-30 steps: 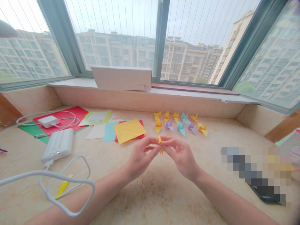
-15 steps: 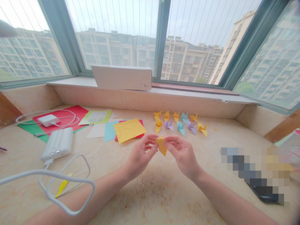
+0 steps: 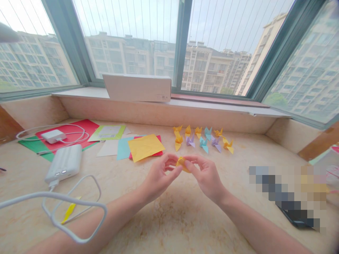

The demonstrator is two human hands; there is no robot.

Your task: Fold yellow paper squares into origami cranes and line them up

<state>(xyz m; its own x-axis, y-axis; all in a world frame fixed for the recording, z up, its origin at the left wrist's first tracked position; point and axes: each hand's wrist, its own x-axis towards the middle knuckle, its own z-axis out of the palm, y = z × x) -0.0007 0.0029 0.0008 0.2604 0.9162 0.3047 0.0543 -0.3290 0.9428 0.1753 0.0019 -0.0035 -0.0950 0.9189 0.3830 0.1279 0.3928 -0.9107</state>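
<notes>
A small folded piece of yellow origami paper (image 3: 182, 163) is pinched between both hands above the countertop. My left hand (image 3: 162, 175) grips its left side, the thumb in front and the fingers curled behind. On the other side my right hand (image 3: 205, 173) has its thumb pressed against the paper's face, hiding part of it. Just beyond the hands stand two rows of folded paper cranes: yellow ones (image 3: 178, 141), light blue ones (image 3: 203, 144) and purple ones (image 3: 190, 140). A flat yellow sheet (image 3: 146, 147) lies on other coloured sheets to the left.
At the left lie a white power bank (image 3: 65, 163), a looping white cable (image 3: 76, 240), a charger (image 3: 53, 136) and red paper (image 3: 86, 127). A dark, partly pixelated object (image 3: 296, 216) is at the right. A white box (image 3: 139, 88) stands on the window sill.
The folded yellow paper has tilted and shows less of its face. My right thumb has moved over it, and my left thumb has shifted slightly right along its lower edge.
</notes>
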